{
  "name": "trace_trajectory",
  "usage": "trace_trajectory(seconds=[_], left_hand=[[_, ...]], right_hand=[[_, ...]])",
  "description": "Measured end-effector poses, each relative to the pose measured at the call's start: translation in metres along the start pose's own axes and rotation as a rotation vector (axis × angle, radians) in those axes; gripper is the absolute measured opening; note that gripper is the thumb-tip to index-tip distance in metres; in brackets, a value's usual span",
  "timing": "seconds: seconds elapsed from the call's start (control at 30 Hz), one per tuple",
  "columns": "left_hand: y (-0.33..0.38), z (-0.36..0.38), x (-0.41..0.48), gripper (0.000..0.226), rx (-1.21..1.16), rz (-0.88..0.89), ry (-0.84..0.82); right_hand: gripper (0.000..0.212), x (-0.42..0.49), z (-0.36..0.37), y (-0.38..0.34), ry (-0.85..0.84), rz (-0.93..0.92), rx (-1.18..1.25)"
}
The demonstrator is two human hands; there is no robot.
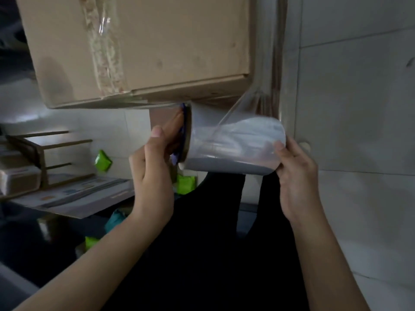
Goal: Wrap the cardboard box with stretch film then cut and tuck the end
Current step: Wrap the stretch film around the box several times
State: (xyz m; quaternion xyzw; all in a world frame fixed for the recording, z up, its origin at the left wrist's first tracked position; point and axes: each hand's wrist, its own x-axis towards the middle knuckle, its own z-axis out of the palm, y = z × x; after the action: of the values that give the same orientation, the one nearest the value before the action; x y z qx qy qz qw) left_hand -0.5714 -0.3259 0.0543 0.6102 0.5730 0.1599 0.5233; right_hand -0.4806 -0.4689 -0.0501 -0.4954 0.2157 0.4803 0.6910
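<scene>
A large brown cardboard box [170,46] fills the upper part of the head view, with a strip of old tape down its top. Just below its near right corner I hold a roll of clear stretch film [233,147] sideways. My left hand [155,173] grips the roll's left end, fingers at the purple-rimmed core. My right hand [294,176] holds the right end, thumb on the film. A stretched sheet of film [244,106] runs from the roll up to the box's right side, where it lies bunched along the edge.
White floor tiles [359,108] lie to the right of the box. At the left are flattened cartons and printed sheets [74,194], with small green packets [102,161] scattered on the floor. My dark trousers [213,243] fill the lower middle.
</scene>
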Motion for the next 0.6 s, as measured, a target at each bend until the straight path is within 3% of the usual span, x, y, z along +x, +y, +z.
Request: trace_trajectory(seconds=[0.23,0.4,0.6], left_hand=[[-0.010,-0.030,0.014,0.047,0.186,0.215,-0.408],[-0.011,-0.054,0.029,0.052,0.266,0.350,-0.620],[-0.022,-0.070,0.044,0.047,0.216,0.367,-0.581]], right_hand=[[0.059,-0.011,0.019,0.024,0.207,-0.106,0.111],[0.041,-0.024,0.037,0.055,0.296,-0.265,0.170],[0.037,-0.040,0.054,0.095,0.339,-0.327,0.213]])
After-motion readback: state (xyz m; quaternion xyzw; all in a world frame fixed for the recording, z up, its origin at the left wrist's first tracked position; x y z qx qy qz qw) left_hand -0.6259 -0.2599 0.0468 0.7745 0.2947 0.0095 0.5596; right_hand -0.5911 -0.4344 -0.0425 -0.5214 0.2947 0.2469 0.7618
